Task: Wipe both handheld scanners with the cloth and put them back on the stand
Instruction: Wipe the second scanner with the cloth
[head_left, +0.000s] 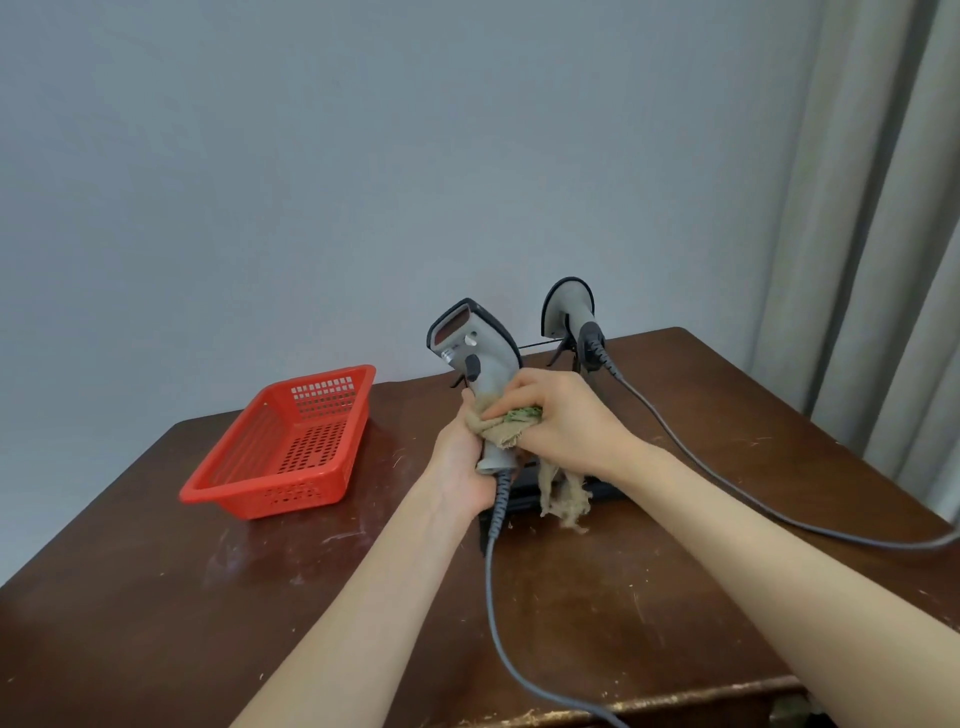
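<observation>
My left hand (462, 462) grips the lower handle of a grey handheld scanner (470, 345), held upright above the table with its red window facing me. My right hand (563, 418) holds a frayed tan cloth (504, 431) pressed around the scanner's handle; the cloth's loose end hangs down towards the table. A second grey scanner (569, 306) sits on the black wire stand (561, 353) behind my hands. The stand's dark base (602, 491) shows below my right hand.
A red plastic basket (283, 447) stands to the left on the brown wooden table (260, 597). Grey cables (727, 493) run from both scanners over the table's front and right side. Grey curtains (883, 234) hang at the right.
</observation>
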